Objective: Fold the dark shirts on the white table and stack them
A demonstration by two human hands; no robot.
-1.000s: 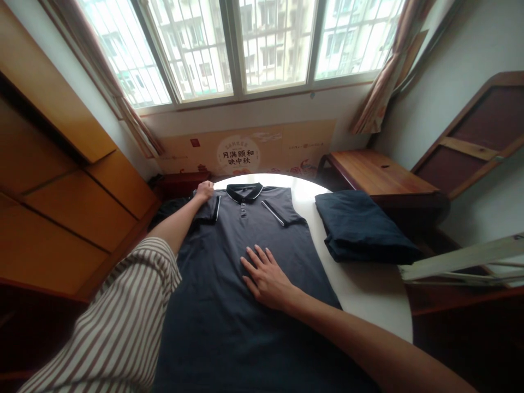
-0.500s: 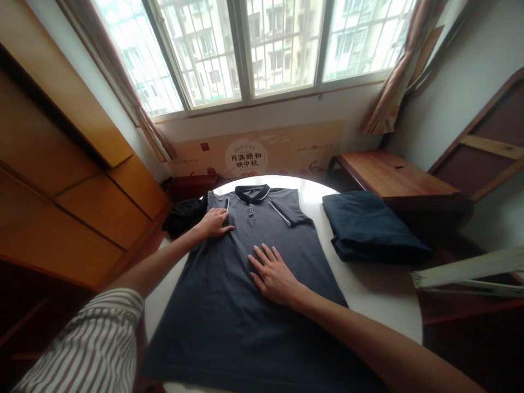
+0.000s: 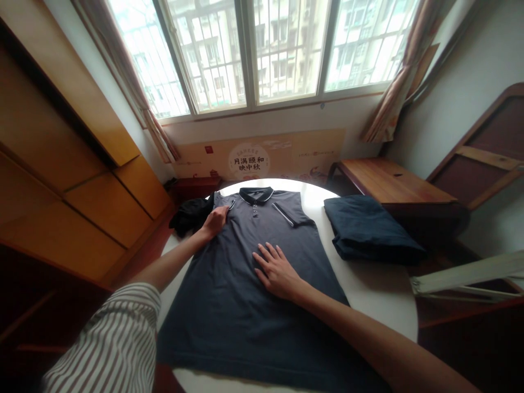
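A dark grey polo shirt [image 3: 245, 305] lies spread front side up on a round white table [image 3: 379, 297]. Its black collar [image 3: 256, 194] points to the far edge, and the right-side sleeve [image 3: 289, 210] is folded inward over the chest. My left hand [image 3: 215, 221] is closed on the shirt's left-side sleeve, whose white-edged cuff sticks out past the fingers. Flat on the middle of the shirt rests my right hand [image 3: 278, 273], fingers spread.
A folded dark blue garment [image 3: 370, 226] sits on the table's right side. Black cloth [image 3: 190, 214] lies at the left edge. Beyond are a wooden desk [image 3: 393, 177], yellow-brown cabinets [image 3: 106, 213] and a barred window [image 3: 286, 49].
My left hand has gone from lying flat over the left-side sleeve to gripping it, with the cuff lifted a little. My right hand stays on the shirt. The view has shifted slightly.
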